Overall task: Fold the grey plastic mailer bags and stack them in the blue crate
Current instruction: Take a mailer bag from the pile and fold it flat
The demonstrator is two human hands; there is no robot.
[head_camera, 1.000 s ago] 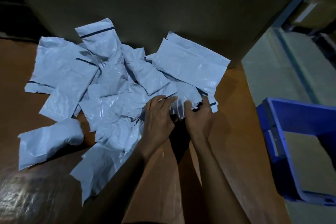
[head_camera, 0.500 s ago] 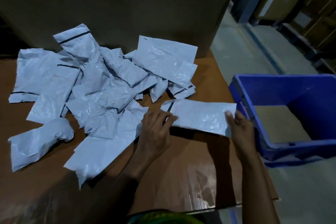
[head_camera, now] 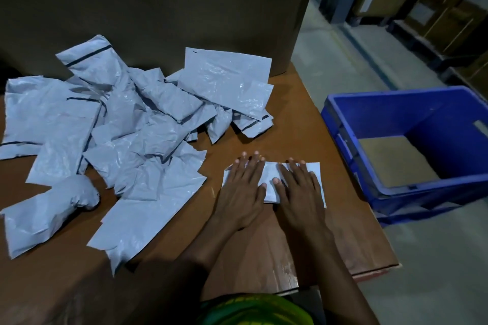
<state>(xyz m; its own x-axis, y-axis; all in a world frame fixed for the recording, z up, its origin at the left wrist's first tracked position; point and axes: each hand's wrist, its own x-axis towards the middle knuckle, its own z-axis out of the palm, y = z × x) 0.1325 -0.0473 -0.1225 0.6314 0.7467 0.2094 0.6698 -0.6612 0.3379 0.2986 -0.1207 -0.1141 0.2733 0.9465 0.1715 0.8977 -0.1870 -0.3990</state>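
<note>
Light, soft, slippery mailer bag (head_camera: pixel 270 170), lower middle, pressed under flat left hand (head_camera: pixel 243 187) and right hand (head_camera: pixel 298 190); probably best pinched by edges.

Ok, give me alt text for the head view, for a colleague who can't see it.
The left hand and right hand press flat on a grey mailer bag on a brown table. A loose pile of grey bags lies to its left; a blue crate sits beyond the table's right edge.
</note>
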